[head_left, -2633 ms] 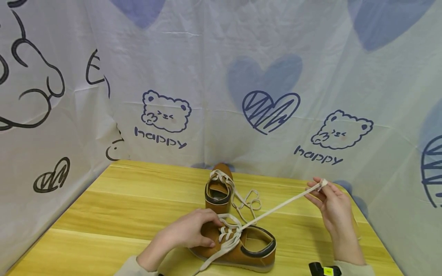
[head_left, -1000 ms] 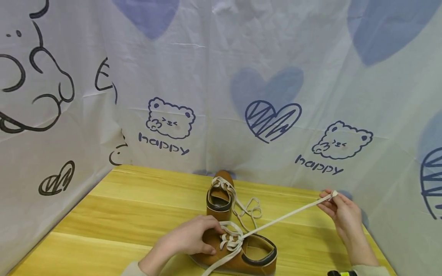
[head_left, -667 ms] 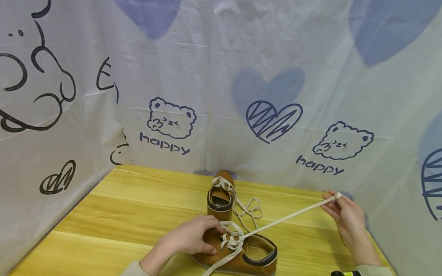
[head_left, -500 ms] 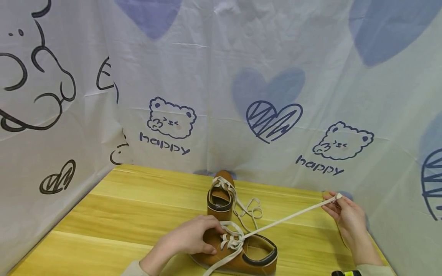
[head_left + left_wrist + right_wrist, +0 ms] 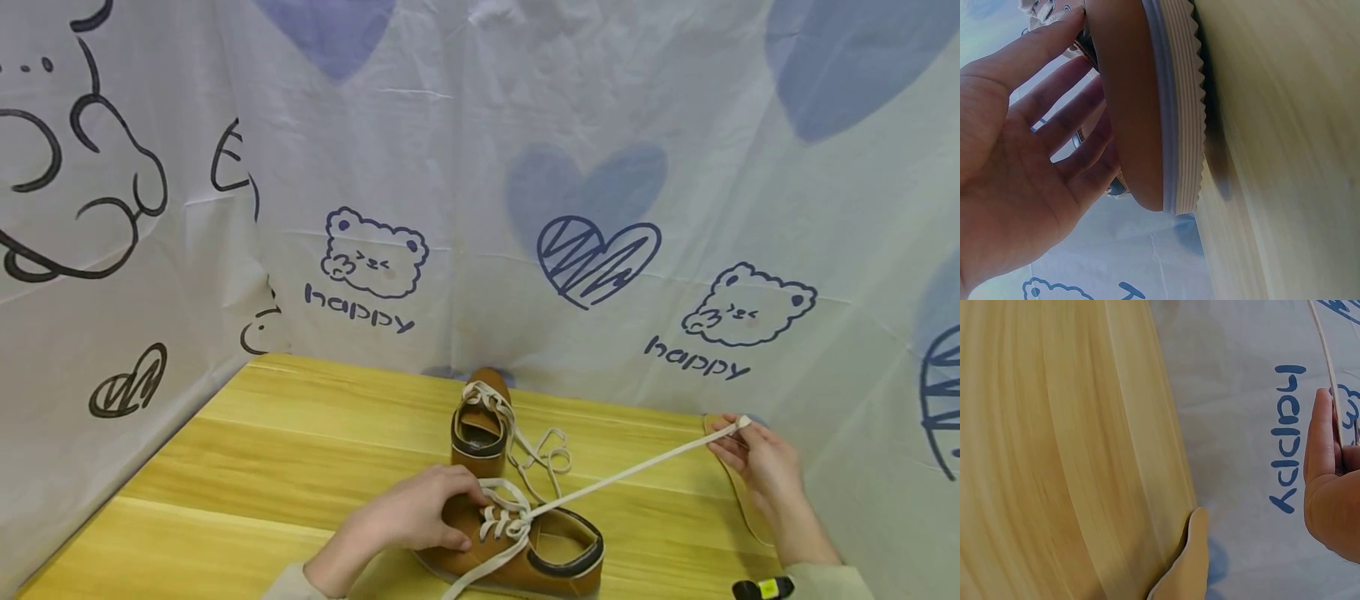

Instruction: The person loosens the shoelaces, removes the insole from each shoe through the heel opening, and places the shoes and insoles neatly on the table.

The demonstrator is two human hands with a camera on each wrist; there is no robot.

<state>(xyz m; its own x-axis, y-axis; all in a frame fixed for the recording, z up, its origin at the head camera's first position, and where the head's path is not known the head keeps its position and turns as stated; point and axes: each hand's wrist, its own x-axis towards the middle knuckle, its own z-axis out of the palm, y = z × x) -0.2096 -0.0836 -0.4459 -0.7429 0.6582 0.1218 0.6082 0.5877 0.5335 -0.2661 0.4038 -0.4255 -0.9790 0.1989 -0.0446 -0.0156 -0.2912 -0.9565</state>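
Observation:
A brown low shoe (image 5: 555,567) with a dark collar lies side-on near the front of the table, toe to the left. My left hand (image 5: 416,512) holds its toe end, thumb on the near side and fingers across the top. In the left wrist view that hand (image 5: 1035,137) lies against the brown upper above the ridged sole (image 5: 1185,112). My right hand (image 5: 765,467), raised at the right, pinches the end of a cream shoelace (image 5: 637,467). This lace runs taut and slanting from the knot (image 5: 517,527) on the shoe. Another lace end hangs over the shoe's near side.
Behind stands a second brown shoe (image 5: 478,458), toe away, its loose laces (image 5: 551,454) trailing right on the wooden table (image 5: 247,467). A flat tan piece like an insole (image 5: 738,500) lies at the right edge, partly behind my right hand. A printed white cloth (image 5: 480,125) hangs behind.
My right hand has drawn the lace further right, so the taut stretch is longer. The lacing by the knot looks less bunched. My left hand stays on the toe; the head view has tilted up.

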